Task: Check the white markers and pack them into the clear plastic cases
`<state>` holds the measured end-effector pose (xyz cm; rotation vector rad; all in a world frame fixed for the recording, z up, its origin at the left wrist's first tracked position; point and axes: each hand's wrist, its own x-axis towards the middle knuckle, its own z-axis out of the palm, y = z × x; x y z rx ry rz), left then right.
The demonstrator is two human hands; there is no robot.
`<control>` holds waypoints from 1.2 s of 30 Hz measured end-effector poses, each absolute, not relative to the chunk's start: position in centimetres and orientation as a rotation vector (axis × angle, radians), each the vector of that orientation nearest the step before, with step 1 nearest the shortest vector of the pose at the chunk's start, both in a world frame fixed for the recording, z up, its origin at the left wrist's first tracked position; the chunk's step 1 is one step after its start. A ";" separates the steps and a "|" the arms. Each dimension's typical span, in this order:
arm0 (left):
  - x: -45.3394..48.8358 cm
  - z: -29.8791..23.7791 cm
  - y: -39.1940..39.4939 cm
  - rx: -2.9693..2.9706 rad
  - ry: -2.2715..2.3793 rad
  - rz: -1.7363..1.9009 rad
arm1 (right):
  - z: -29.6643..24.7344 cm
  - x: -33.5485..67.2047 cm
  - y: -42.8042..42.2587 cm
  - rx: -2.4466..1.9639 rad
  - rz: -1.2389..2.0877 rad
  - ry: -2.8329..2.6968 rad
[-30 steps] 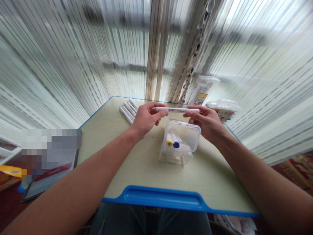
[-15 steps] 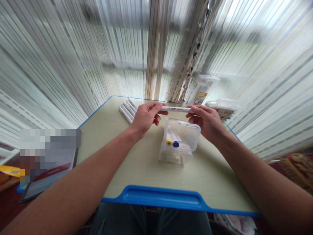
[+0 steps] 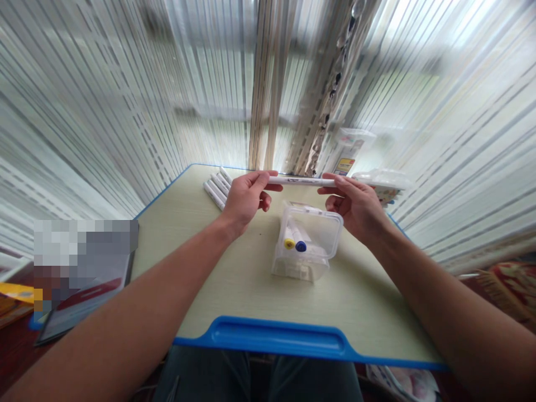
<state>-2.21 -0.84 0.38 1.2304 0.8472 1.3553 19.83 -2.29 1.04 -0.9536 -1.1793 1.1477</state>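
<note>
Held level above the far part of the table is a white marker (image 3: 301, 181) with dark print along its barrel. My left hand (image 3: 250, 195) pinches its left end between thumb and fingers. At the other end, my right hand (image 3: 352, 202) grips it with thumb and fingertips. Below and between the hands stands a clear plastic box (image 3: 301, 268), its lid raised. Inside lie a yellow-ended marker (image 3: 289, 243) and a blue-ended marker (image 3: 300, 245). Several white markers (image 3: 215, 192) lie side by side behind my left hand, partly covered by it.
The pale table (image 3: 234, 290) has a blue rim and a blue pen tray (image 3: 276, 339) at its near edge. Clear packages (image 3: 345, 159) stand at the back right. A dark flat board (image 3: 94, 290), partly pixelated, lies at left. A string curtain (image 3: 209, 84) hangs behind.
Both hands have risen slightly with the marker and moved a little apart along it. More of its length shows between them. The box and the other markers have not moved.
</note>
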 end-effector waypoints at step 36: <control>-2.1 -0.3 -0.8 1.506 0.920 1.277 | 0.5 19.5 -2.3 -0.953 1.117 -1.256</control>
